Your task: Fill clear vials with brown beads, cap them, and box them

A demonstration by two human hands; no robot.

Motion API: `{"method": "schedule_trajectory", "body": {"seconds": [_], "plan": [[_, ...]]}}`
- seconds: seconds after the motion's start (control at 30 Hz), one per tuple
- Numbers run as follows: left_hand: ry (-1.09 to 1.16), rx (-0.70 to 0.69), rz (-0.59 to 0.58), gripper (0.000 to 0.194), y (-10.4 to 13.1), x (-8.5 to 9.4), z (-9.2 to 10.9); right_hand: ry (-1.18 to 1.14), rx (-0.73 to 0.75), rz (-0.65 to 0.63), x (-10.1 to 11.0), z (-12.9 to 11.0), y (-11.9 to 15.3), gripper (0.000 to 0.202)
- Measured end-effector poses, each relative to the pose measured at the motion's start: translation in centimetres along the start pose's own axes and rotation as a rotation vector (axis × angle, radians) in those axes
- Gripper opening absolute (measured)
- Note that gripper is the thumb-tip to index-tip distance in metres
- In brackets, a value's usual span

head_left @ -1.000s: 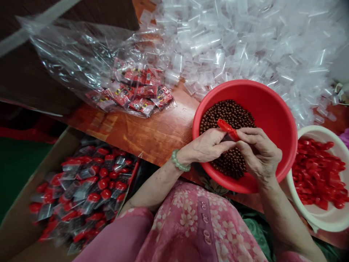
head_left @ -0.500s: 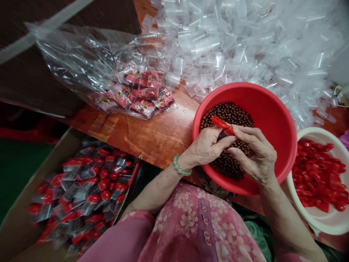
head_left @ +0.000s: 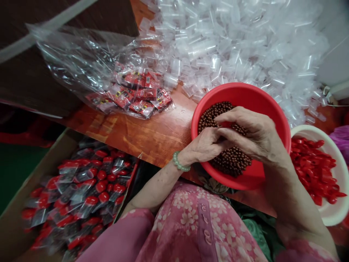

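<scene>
Over the red basin [head_left: 275,109], my left hand [head_left: 205,145], with a green bead bracelet at its wrist, is closed around a small container. That container is almost wholly hidden behind my fingers. A bit of its red cap [head_left: 231,124] shows between my hands. My right hand [head_left: 252,133] arches over it from the right, its fingertips meeting the left hand's fingers and pinched on the cap. Small round brown balls [head_left: 231,163] fill the left part of the basin below.
Clear plastic cups [head_left: 234,47] lie heaped at the back. Red caps [head_left: 313,171] fill a white basin [head_left: 336,214] on the right. A clear bag of red packets [head_left: 136,92] lies left. A carton [head_left: 16,214] at lower left holds red-capped containers [head_left: 89,182].
My right hand has swung up and over the container, covering it. The raised red cap that stood out above my left hand is now mostly hidden. The view has shifted slightly.
</scene>
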State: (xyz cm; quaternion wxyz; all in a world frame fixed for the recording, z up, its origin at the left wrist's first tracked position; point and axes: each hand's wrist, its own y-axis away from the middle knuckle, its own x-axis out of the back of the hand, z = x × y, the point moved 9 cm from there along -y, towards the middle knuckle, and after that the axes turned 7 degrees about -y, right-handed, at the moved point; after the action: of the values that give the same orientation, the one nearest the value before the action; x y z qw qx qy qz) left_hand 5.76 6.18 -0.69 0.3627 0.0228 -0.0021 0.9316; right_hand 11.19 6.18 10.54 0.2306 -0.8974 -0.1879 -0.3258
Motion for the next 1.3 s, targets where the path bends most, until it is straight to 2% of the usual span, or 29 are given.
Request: {"method": "schedule_trajectory", "body": {"seconds": [0.13,0.2,0.3,0.37,0.53,0.6,0.73,0.83,1.03,1.3], "plan": [[0.098,-0.077,-0.026,0.036,0.0,0.1,1.4,-0.106,-0.064,0.284,2.8,1.2,2.7,0.009],[0.205,-0.077,-0.025,0.038,0.0,0.2,1.5,-0.111,-0.09,0.342,3.1,1.8,4.1,0.009],[0.307,-0.087,-0.018,0.036,0.0,0.3,1.3,-0.043,-0.104,0.343,2.3,2.3,5.4,0.017],[0.342,-0.097,0.007,0.036,0.1,0.6,1.2,0.009,-0.059,0.348,1.7,2.3,5.9,0.027],[0.379,-0.061,0.006,0.033,0.2,0.4,0.9,0.168,0.07,0.279,-0.4,2.3,6.3,0.073],[0.376,-0.024,-0.012,0.03,0.1,0.1,0.7,0.282,0.072,0.256,-1.2,2.5,6.3,0.083],[0.315,0.067,0.029,0.023,-0.3,-0.1,-0.2,0.503,0.021,0.243,-2.3,2.5,6.1,0.08],[0.237,0.04,0.084,0.022,-0.6,0.4,-0.2,0.589,0.002,0.233,-2.8,2.3,5.7,0.079],[0.206,0.031,0.045,0.019,-0.8,0.0,0.0,0.595,0.014,0.235,-2.6,2.0,5.4,0.071],[0.259,0.1,0.033,0.023,-0.6,-0.4,-0.4,0.612,0.071,0.231,-2.5,2.1,5.5,0.07]]}}
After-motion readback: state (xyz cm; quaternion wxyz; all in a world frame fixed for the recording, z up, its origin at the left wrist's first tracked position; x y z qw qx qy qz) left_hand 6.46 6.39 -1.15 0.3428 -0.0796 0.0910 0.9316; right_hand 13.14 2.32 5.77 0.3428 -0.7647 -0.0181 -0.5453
